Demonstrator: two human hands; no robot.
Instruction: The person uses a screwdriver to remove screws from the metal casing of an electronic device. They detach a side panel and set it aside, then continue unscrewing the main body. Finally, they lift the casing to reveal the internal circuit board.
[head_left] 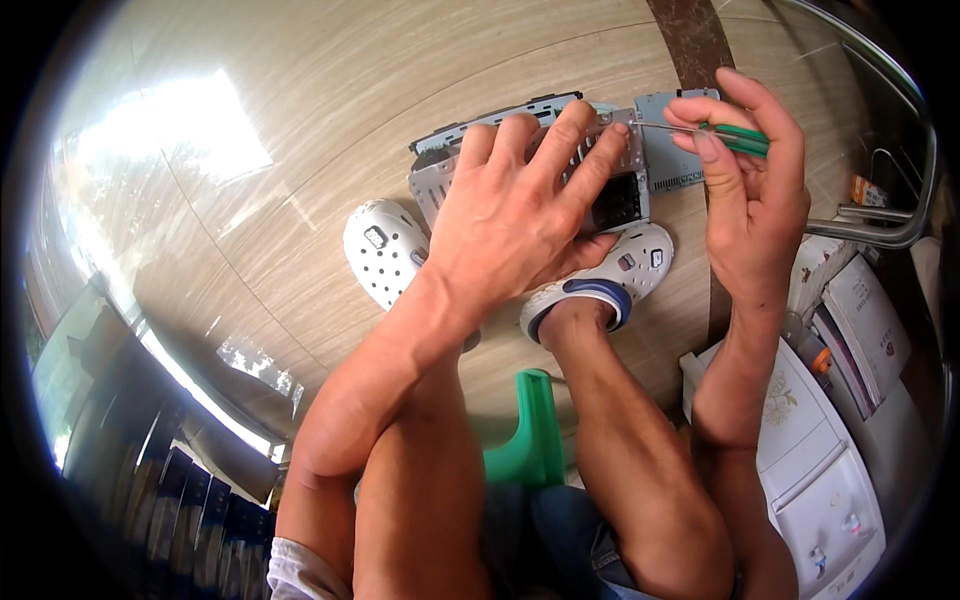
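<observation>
A slotted silver metal device housing (430, 195) rests on the floor between and ahead of my shoes. My left hand (525, 195) spans it, fingers spread over its top and thumb at its near side, holding it steady. In my right hand (752, 190) is a screwdriver with a green handle (738, 140), pinched between thumb and fingers. Its thin shaft points left, with the tip at the upper right corner of the housing, near my left index finger. Whether the tip sits in a screw is too small to tell. A grey-blue metal plate (677, 172) lies just right of the housing.
White clogs (385, 250) flank the housing; the right one (640, 255) is close to my left thumb. A green plastic stool part (535, 430) shows between my legs. At right stand a white drawer cabinet (815, 450) and a chrome tube frame (915, 220).
</observation>
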